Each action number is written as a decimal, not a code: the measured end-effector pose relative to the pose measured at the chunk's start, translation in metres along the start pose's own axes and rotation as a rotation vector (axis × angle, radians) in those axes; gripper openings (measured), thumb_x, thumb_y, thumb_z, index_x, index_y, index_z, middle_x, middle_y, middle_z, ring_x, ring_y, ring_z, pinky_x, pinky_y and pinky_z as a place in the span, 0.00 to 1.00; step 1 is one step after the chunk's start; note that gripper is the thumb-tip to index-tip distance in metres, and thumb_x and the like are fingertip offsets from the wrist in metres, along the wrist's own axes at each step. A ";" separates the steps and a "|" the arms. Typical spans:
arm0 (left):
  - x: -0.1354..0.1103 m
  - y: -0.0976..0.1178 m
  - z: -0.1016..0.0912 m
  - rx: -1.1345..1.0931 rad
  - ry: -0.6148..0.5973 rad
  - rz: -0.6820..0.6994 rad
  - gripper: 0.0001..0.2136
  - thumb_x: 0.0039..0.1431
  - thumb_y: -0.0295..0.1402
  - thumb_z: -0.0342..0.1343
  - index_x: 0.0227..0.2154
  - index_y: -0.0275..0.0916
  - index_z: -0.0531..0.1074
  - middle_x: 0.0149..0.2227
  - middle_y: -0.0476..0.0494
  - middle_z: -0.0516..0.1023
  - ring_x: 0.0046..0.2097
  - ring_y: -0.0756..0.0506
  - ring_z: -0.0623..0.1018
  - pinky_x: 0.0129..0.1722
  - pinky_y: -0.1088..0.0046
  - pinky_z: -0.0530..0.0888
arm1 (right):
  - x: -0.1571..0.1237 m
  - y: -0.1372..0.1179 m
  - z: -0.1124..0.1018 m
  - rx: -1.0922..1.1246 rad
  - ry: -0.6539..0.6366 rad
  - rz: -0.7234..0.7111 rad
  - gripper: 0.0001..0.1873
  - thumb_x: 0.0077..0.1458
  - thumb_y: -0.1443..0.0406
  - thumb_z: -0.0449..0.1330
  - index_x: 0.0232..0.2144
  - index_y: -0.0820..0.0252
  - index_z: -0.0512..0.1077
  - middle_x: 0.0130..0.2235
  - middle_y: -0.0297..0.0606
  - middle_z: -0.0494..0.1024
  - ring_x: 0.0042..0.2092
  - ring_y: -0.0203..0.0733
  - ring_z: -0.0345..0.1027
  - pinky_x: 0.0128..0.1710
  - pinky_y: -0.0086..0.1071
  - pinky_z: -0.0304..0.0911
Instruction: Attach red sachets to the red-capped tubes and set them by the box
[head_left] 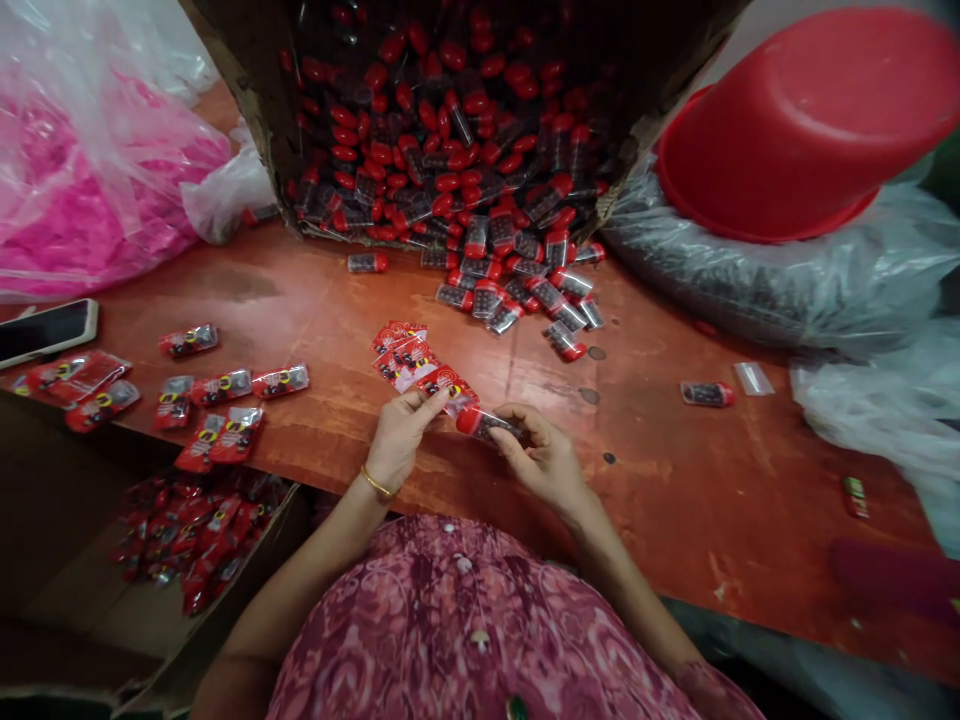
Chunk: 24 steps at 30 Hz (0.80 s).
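My left hand is closed, pinching a red printed wrapper between thumb and fingers. In my right hand is a small clear bottle with a red cap and dark contents. Its capped end points left and meets the near end of the wrapper; whether it is inside cannot be made out. Just beyond my left hand, several flat red wrappers lie overlapped on the table. More red-capped bottles are spilled farther back.
An open carton of bottles lies at the back of the reddish table. Wrapped packs and a phone lie left. Below is a box of packs. A red bucket sits upside down on a plastic bag at right.
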<state>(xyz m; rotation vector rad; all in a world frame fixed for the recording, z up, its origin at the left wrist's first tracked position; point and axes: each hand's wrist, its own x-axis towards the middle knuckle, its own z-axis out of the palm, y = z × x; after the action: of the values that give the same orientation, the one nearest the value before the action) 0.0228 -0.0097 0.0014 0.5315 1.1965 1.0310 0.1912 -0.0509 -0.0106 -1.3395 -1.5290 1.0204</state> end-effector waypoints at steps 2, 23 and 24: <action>0.001 0.000 -0.003 0.033 0.001 0.027 0.17 0.33 0.42 0.68 0.23 0.33 0.76 0.23 0.47 0.77 0.28 0.51 0.74 0.34 0.74 0.70 | 0.001 0.001 0.002 -0.047 0.019 -0.022 0.08 0.55 0.62 0.56 0.37 0.58 0.70 0.31 0.33 0.74 0.29 0.34 0.66 0.29 0.27 0.62; 0.004 -0.014 0.011 -0.026 -0.056 0.082 0.14 0.33 0.37 0.68 0.23 0.32 0.75 0.24 0.47 0.77 0.26 0.52 0.73 0.33 0.75 0.70 | 0.016 -0.003 0.037 0.396 0.312 0.218 0.12 0.46 0.59 0.62 0.33 0.59 0.69 0.22 0.26 0.70 0.18 0.27 0.60 0.18 0.23 0.59; 0.004 -0.013 0.011 -0.040 -0.041 0.096 0.14 0.35 0.37 0.68 0.24 0.32 0.76 0.24 0.47 0.77 0.27 0.52 0.74 0.33 0.75 0.70 | 0.017 -0.004 0.039 0.423 0.290 0.227 0.12 0.46 0.60 0.62 0.33 0.59 0.69 0.21 0.26 0.70 0.18 0.27 0.60 0.17 0.23 0.59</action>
<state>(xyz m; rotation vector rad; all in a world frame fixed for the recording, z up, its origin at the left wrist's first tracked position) 0.0380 -0.0109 -0.0078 0.5808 1.1212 1.1187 0.1514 -0.0363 -0.0183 -1.3043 -0.8998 1.1541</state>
